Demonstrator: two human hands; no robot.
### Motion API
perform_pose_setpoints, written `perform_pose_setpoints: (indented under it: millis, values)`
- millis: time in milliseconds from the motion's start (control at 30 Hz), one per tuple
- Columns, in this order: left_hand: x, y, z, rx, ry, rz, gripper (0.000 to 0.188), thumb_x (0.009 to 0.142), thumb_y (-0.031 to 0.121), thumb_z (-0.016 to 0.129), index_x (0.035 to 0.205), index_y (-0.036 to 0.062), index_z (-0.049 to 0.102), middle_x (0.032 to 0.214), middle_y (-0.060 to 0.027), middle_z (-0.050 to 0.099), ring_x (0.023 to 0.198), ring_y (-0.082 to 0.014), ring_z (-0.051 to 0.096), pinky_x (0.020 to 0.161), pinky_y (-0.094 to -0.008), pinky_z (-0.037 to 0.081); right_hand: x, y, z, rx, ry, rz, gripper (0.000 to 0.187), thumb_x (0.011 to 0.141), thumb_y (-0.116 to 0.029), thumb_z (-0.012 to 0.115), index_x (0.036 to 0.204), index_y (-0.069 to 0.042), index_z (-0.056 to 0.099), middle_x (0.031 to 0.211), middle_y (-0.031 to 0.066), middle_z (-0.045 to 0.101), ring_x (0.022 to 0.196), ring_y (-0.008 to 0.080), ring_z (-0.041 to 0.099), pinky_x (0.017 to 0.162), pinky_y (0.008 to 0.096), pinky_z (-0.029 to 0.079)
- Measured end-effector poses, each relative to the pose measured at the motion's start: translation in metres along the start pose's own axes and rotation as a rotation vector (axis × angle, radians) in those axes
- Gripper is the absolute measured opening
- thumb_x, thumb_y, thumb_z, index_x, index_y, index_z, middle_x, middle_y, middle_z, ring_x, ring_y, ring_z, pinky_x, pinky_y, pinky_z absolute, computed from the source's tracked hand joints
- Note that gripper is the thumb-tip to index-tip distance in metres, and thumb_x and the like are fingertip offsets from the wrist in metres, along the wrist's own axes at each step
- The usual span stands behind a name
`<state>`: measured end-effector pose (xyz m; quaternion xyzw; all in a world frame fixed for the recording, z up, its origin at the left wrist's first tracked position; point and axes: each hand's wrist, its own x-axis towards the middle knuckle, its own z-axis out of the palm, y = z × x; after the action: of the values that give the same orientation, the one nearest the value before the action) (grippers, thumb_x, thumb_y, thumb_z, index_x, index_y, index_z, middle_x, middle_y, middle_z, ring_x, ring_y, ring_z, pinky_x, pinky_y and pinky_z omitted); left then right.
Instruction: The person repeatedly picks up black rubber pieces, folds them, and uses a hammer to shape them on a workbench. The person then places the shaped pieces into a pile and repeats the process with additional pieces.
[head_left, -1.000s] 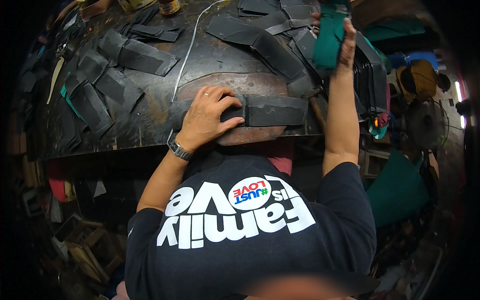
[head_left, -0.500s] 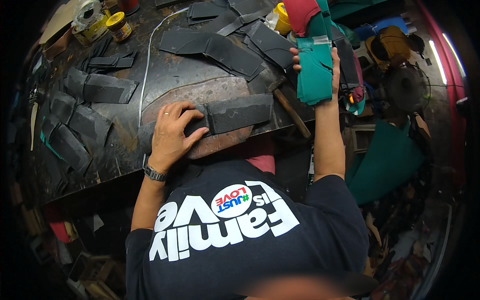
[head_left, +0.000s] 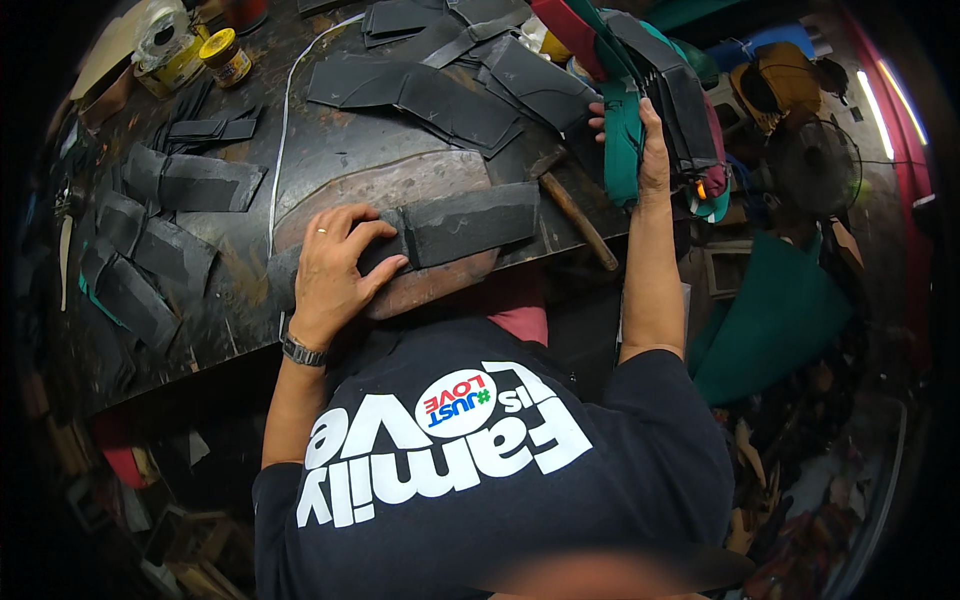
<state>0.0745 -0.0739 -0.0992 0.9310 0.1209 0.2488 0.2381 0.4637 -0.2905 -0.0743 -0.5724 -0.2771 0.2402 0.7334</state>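
My left hand [head_left: 338, 257], with a ring and a wristwatch, presses down on a long black strip [head_left: 470, 227], its thumb and curled fingers at a seam-like ridge. The strip lies across a worn brown board [head_left: 400, 187] at the table's near edge; its left end is partly under my hand. Off to the right my right hand [head_left: 650, 150] grips a stack of green panels [head_left: 622, 145], thumb on one side and fingertips showing on the other. The stack is raised beside a pile of green, red and black pieces [head_left: 675, 90].
A hammer [head_left: 578, 220] lies at the table's edge, right of the strip. Flat black pieces [head_left: 420, 95] spread across the back, and more black strips [head_left: 165, 250] lie at left. A white cord [head_left: 287, 130] crosses the table near a yellow-lidded jar [head_left: 225, 57]. A fan [head_left: 815, 170] stands at right.
My right hand has turned the green stack from its broad face to a narrower edge-on view, close against the pile. My left hand stays on the black strip.
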Motion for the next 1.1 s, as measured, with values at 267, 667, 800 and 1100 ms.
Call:
perform_pose_setpoints:
  millis: [267,667,800,1100]
  values:
    - [-0.001,0.001,0.0,-0.007,-0.006,-0.018,0.034,0.077,0.03,0.083,0.102,0.0085,0.072,0.116,-0.0091,0.064,0.114,-0.0316,0.058,0.103,-0.0442,0.043,0.003,0.005,0.011,-0.197,0.2,-0.233,0.053,0.097,-0.021,0.071,0.143,-0.001,0.052,0.117,0.0116,0.068,0.107,0.0167,0.067,0.098,0.0281,0.052]
    - [0.0,0.0,0.0,-0.002,-0.01,-0.012,0.034,0.077,0.029,0.083,0.102,0.0085,0.073,0.117,-0.0092,0.064,0.115,-0.0318,0.058,0.103,-0.0446,0.043,0.011,0.001,-0.004,-0.121,0.39,-0.247,0.07,0.093,-0.028,0.077,0.15,-0.005,0.043,0.107,0.0058,0.067,0.098,0.0138,0.065,0.086,0.0302,0.05]
    - [0.0,0.002,0.0,0.032,0.041,0.016,0.032,0.078,0.028,0.083,0.102,0.0097,0.073,0.117,-0.0083,0.064,0.115,-0.0299,0.058,0.104,-0.0456,0.041,0.012,-0.003,0.001,-0.232,0.39,-0.352,0.077,0.087,-0.026,0.084,0.149,-0.006,0.042,0.116,0.0061,0.061,0.102,0.0146,0.061,0.088,0.0284,0.049]
    - [0.004,0.011,-0.019,0.002,0.146,0.033,0.022,0.079,0.019,0.083,0.097,0.0115,0.075,0.105,-0.0056,0.068,0.097,-0.0239,0.062,0.089,-0.0373,0.041,-0.018,-0.017,0.045,-1.133,0.356,-0.771,0.104,0.066,-0.034,0.096,0.15,-0.005,0.043,0.135,0.0209,0.054,0.124,0.0384,0.052,0.107,0.0461,0.043]
